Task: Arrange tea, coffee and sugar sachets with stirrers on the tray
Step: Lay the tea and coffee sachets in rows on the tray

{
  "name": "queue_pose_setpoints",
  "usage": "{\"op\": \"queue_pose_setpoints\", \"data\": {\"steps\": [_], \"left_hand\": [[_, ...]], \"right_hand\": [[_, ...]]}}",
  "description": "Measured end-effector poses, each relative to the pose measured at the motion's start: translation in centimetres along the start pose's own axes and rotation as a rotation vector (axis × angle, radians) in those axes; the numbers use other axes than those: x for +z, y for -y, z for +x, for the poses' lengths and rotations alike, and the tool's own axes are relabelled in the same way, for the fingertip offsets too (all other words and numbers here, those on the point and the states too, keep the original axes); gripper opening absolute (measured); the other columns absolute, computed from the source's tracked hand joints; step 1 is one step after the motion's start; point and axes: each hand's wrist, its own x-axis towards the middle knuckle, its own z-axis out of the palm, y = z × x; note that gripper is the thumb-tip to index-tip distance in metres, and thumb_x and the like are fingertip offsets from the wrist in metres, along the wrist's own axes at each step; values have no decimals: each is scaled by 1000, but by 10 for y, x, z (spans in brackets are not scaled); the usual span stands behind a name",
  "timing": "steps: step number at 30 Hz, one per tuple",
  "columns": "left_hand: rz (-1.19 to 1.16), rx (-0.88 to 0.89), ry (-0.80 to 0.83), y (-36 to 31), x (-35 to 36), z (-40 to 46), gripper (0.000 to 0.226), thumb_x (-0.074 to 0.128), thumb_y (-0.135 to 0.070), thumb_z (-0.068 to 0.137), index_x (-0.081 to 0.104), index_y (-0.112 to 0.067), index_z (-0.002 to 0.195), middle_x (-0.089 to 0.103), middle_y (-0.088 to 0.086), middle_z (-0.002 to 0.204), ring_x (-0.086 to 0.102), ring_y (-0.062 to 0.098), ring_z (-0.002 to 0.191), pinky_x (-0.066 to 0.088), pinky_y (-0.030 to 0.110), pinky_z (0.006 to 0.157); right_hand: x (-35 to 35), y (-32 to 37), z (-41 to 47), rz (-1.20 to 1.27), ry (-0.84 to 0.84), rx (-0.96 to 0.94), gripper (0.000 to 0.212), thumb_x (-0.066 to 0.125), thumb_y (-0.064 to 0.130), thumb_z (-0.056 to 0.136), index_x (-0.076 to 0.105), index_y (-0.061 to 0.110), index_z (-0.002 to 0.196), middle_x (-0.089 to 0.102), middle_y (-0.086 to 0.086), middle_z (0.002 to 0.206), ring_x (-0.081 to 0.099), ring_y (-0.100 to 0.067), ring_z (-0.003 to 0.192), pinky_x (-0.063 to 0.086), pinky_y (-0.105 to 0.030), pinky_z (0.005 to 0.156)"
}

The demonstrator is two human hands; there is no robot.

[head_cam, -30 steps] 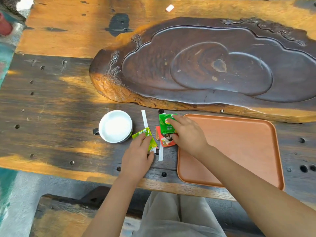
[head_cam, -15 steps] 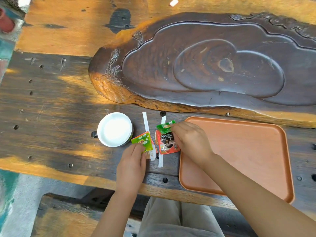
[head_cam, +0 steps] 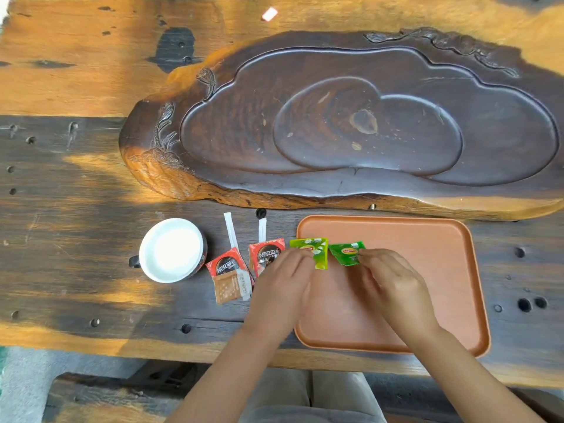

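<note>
An orange tray (head_cam: 442, 270) lies on the wooden table at the near right. Over its left part, my left hand (head_cam: 282, 288) pinches a yellow-green tea sachet (head_cam: 314, 250). Just to the right, my right hand (head_cam: 393, 285) pinches a darker green tea sachet (head_cam: 346, 254). Left of the tray, two red coffee sachets (head_cam: 227, 264) (head_cam: 267, 254) lie on the table. A brown sugar sachet (head_cam: 227, 288) rests against the left one. Two white wrapped stirrers (head_cam: 231, 232) (head_cam: 262, 229) lie behind the coffee sachets.
A white cup (head_cam: 172, 250) with a dark handle stands left of the sachets. A large carved dark wooden tea board (head_cam: 351, 126) fills the table behind the tray. A small white scrap (head_cam: 269, 14) lies at the far edge. My knees show below the table's near edge.
Both hands moved right from the sachet pile to the tray, each carrying a green tea sachet. The coffee and sugar sachets are now uncovered. The camera view shifted.
</note>
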Motion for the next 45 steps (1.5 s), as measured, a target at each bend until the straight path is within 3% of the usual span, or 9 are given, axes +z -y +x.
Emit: {"op": "queue_pose_setpoints", "data": {"steps": [6, 10, 12, 15, 24, 30, 37, 42, 45], "left_hand": [[29, 9, 218, 0, 33, 3, 19, 50, -5, 75, 62, -4, 90, 65, 12, 101, 55, 25, 100, 55, 39, 72], [109, -18, 339, -6, 32, -4, 47, 44, -22, 76, 54, -11, 120, 48, 15, 136, 41, 29, 128, 42, 41, 97], [165, -31, 405, -9, 34, -5, 54, 50, -23, 75, 48, -15, 129, 42, 15, 143, 36, 30, 133, 38, 44, 98], [197, -67, 494, -10, 37, -2, 64, 69, -18, 67, 50, -13, 128, 44, 17, 141, 39, 31, 130, 46, 45, 92], [155, -99, 499, -10, 40, 17, 58, 43, -18, 89, 23, -16, 144, 7, 11, 156, 0, 23, 143, 23, 39, 110], [158, -94, 458, -10, 42, 24, 56, 48, -14, 87, 33, -12, 140, 19, 16, 153, 11, 28, 142, 25, 42, 109], [182, -96, 417, -14, 40, 24, 57, 51, -19, 86, 33, -14, 140, 21, 17, 152, 13, 30, 141, 15, 39, 109], [124, -145, 219, -9, 11, 16, 48, 48, -25, 82, 47, -15, 128, 46, 12, 139, 38, 26, 130, 29, 38, 101], [129, -305, 105, 21, -13, 1, 39, 54, -12, 82, 52, -8, 121, 55, 15, 129, 50, 28, 120, 41, 37, 97]], "right_hand": [[15, -10, -17, -16, 111, 32, 24, 45, 12, 84, 67, 4, 84, 69, -10, 95, 59, -26, 93, 52, -37, 74], [16, -6, -19, -80, 174, 63, 33, 53, 12, 80, 65, 7, 110, 63, -11, 118, 52, -26, 110, 42, -30, 94], [17, -5, -22, -133, 240, 75, 40, 50, 19, 80, 62, 10, 118, 60, -12, 125, 51, -27, 116, 43, -32, 98], [19, -7, -24, -171, 304, 121, 42, 43, 22, 82, 62, 9, 117, 59, -15, 127, 53, -29, 118, 46, -35, 97], [20, -14, -6, -189, 346, 202, 40, 60, 18, 79, 61, 7, 118, 56, -17, 127, 51, -32, 118, 53, -36, 84], [18, -14, 3, -194, 346, 209, 40, 64, 18, 76, 62, 8, 114, 58, -17, 123, 50, -29, 115, 54, -35, 78], [19, -12, 2, -178, 309, 216, 45, 41, 26, 80, 60, 8, 117, 55, -19, 127, 46, -30, 117, 53, -38, 83], [18, 0, 8, -142, 240, 217, 45, 39, 27, 80, 60, 9, 116, 55, -17, 127, 40, -26, 117, 54, -38, 79], [24, 15, 14, -123, 206, 132, 36, 54, 18, 79, 62, 9, 112, 59, -16, 123, 50, -31, 113, 53, -41, 83]]}}
